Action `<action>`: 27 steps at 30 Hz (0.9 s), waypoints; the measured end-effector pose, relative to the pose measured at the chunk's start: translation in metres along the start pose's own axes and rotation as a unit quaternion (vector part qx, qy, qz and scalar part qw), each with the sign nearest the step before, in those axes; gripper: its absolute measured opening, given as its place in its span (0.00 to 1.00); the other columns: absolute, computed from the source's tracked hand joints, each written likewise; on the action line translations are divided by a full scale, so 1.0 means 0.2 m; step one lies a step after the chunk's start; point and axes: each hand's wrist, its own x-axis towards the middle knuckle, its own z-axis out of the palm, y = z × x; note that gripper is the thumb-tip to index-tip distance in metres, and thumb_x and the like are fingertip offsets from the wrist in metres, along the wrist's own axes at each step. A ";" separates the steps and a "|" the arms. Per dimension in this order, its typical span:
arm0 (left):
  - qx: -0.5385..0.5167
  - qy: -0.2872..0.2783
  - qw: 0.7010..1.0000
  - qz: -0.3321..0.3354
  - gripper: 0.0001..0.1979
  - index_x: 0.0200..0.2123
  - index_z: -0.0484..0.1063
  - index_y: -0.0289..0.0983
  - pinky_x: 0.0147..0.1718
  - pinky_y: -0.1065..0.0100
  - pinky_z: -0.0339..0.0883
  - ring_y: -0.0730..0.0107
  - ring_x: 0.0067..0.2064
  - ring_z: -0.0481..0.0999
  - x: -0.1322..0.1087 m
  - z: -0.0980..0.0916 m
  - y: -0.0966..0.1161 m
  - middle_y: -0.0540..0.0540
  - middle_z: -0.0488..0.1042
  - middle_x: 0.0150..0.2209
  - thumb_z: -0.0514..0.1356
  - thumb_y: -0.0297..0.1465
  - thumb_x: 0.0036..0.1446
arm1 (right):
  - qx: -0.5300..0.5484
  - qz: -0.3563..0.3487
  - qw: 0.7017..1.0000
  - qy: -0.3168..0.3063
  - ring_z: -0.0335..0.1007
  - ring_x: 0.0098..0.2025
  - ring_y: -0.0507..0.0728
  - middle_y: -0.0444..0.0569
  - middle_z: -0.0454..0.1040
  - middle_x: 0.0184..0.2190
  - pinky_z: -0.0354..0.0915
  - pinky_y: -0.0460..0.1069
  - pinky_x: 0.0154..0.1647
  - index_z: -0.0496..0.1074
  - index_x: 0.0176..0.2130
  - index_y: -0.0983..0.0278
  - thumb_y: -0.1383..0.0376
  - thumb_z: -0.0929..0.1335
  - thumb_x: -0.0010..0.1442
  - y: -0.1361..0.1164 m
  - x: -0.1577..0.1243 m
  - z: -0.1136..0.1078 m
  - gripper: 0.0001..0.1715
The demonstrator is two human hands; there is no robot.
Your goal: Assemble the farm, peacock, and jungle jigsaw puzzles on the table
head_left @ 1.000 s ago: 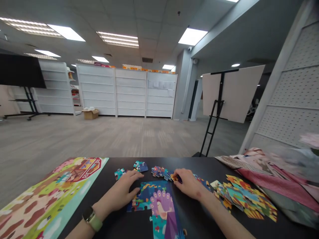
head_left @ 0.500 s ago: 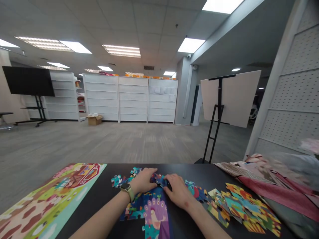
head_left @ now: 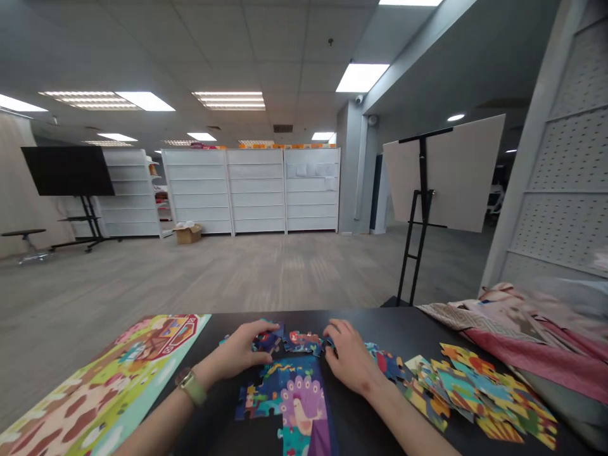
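"What is being done closest to the camera, at the black table (head_left: pixel 380 323)?"

"The left hand (head_left: pixel 237 350) is being held curved over a dark blue jigsaw piece (head_left: pixel 270 342), with its fingers lying on top. Whether the piece is being gripped or only touched cannot be told. A wristwatch (head_left: pixel 190 386) with a pale strap is being worn on that wrist."

"And the right hand (head_left: pixel 352 362)?"

"It is being held half-closed, its fingertips (head_left: pixel 330 330) touching the end of a row of joined pieces (head_left: pixel 303 342) lying between the hands. No clear grasp can be made out."

"Where is the puzzle itself being kept?"

"A partly joined peacock puzzle (head_left: pixel 304 405) is lying directly below the hands, with loose pieces (head_left: pixel 387 364) sitting just beside the right hand. Farther right, a heap of orange, teal and yellow pieces (head_left: pixel 479 394) is resting near a patterned pink cloth (head_left: pixel 522 335)."

"What is being shown beyond that?"

"A farm-scene puzzle (head_left: pixel 109 373) is lying at the table's left. Across the carpeted floor, white shelving units (head_left: pixel 251 190) are standing behind a cardboard box (head_left: pixel 187 234), and an easel (head_left: pixel 422 183) is being used to prop up a pale board."
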 end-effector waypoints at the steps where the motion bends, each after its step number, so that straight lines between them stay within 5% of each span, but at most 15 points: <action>1: -0.006 -0.002 1.000 -0.003 0.29 0.60 0.71 0.44 0.58 0.61 0.63 0.55 0.58 0.71 -0.06 -0.02 -0.02 0.46 0.72 0.59 0.68 0.32 0.53 | 0.005 -0.021 1.000 -0.012 0.58 0.65 0.63 0.54 0.66 0.63 0.57 0.55 0.61 0.73 0.54 0.60 0.68 0.64 0.61 -0.02 0.00 0.01 0.23; 5: -0.030 -0.010 0.998 -0.055 0.31 0.59 0.71 0.46 0.60 0.60 0.60 0.53 0.60 0.68 -0.27 -0.07 -0.13 0.48 0.71 0.60 0.70 0.31 0.50 | 0.004 -0.071 0.995 -0.069 0.52 0.69 0.65 0.50 0.61 0.68 0.51 0.61 0.66 0.67 0.62 0.53 0.64 0.63 0.65 -0.05 0.00 0.06 0.27; 9: -0.037 -0.019 0.994 -0.105 0.34 0.56 0.74 0.47 0.60 0.60 0.59 0.50 0.60 0.67 -0.39 -0.08 -0.20 0.49 0.72 0.59 0.74 0.31 0.43 | -0.009 -0.043 0.997 -0.061 0.65 0.60 0.64 0.53 0.75 0.56 0.55 0.60 0.61 0.74 0.52 0.59 0.64 0.64 0.66 -0.02 0.02 0.06 0.17; 13: -0.031 -0.009 0.995 -0.099 0.33 0.54 0.75 0.47 0.59 0.60 0.61 0.50 0.59 0.69 -0.41 -0.11 -0.19 0.49 0.73 0.57 0.75 0.34 0.41 | -0.030 -0.018 0.998 -0.044 0.71 0.49 0.62 0.50 0.78 0.44 0.60 0.56 0.53 0.74 0.43 0.60 0.64 0.65 0.65 0.00 0.03 0.04 0.09; 20: 0.010 0.017 0.997 -0.074 0.26 0.53 0.76 0.43 0.52 0.64 0.67 0.55 0.52 0.74 -0.43 -0.21 -0.26 0.47 0.77 0.50 0.69 0.38 0.49 | -0.070 0.050 0.996 -0.018 0.71 0.47 0.64 0.54 0.78 0.42 0.61 0.55 0.47 0.73 0.43 0.63 0.61 0.63 0.67 0.08 0.10 -0.02 0.12; 27: 0.072 0.030 0.990 -0.118 0.21 0.49 0.77 0.41 0.53 0.60 0.65 0.52 0.51 0.74 -0.46 -0.23 -0.40 0.42 0.76 0.50 0.66 0.36 0.51 | -0.070 0.052 0.992 -0.087 0.75 0.47 0.62 0.49 0.81 0.41 0.63 0.53 0.46 0.78 0.38 0.60 0.67 0.66 0.61 0.20 0.26 -0.08 0.10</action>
